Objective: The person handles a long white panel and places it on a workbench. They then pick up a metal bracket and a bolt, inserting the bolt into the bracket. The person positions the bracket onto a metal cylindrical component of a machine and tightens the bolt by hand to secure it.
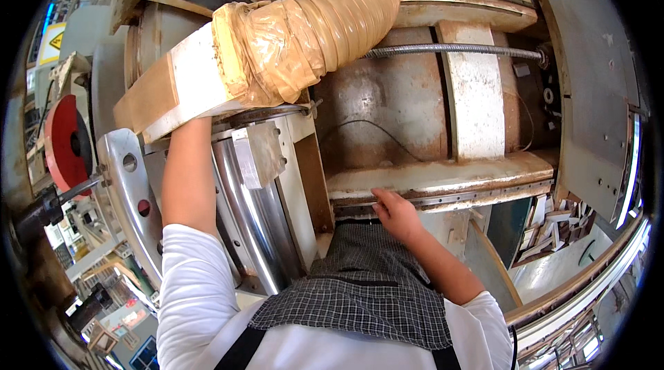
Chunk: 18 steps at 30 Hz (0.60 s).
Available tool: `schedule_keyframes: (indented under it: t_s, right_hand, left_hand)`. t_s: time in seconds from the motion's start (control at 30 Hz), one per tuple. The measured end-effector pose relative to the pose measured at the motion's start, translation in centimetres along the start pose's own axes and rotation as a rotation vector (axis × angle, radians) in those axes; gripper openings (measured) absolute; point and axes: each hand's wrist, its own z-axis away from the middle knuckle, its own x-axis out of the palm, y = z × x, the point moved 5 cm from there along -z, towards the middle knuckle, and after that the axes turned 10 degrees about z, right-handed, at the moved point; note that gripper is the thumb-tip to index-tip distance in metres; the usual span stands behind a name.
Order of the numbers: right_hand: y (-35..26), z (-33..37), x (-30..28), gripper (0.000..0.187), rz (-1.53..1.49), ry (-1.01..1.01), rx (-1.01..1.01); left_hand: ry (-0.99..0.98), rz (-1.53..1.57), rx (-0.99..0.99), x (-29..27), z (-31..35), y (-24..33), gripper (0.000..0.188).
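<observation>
My left forearm [189,180] reaches up under a white, box-shaped duct hood [200,66], which hides my left hand and whatever it touches. A ribbed, tan flexible hose [346,21] joins that hood, with crumpled clear plastic and yellow tape wrapped around the joint. Close to the forearm are a metal block [259,154] and a long shiny roller [250,211]. My right hand [398,214] rests at the near edge of the machine's metal rail [449,198]. Its thumb and index finger are apart, with nothing seen between them; the other fingers are partly hidden.
Beyond the rail lies a rusty machine bed with a threaded rod [456,48] and a white crossbeam [474,93]. A red disc [67,138] stands at the left. Wood offcuts [553,228] fill a bin at the right. A grey panel [598,79] rises beside the bed.
</observation>
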Motion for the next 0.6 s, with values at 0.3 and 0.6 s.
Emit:
schedule_keyframes:
  t_s: [0.3, 0.6]
  right_hand:
    - [-0.3, -0.4, -0.4, 0.031, 0.013, 0.009, -0.001]
    - [0.5, -0.3, -1.3, 0.031, -0.016, 0.082, -0.015]
  left_hand:
    - [0.031, -0.001, 0.005, -0.6, 0.9, 0.0, 0.052]
    - [0.065, -0.027, 0.035, -1.5, 1.8, -0.2, 0.053]
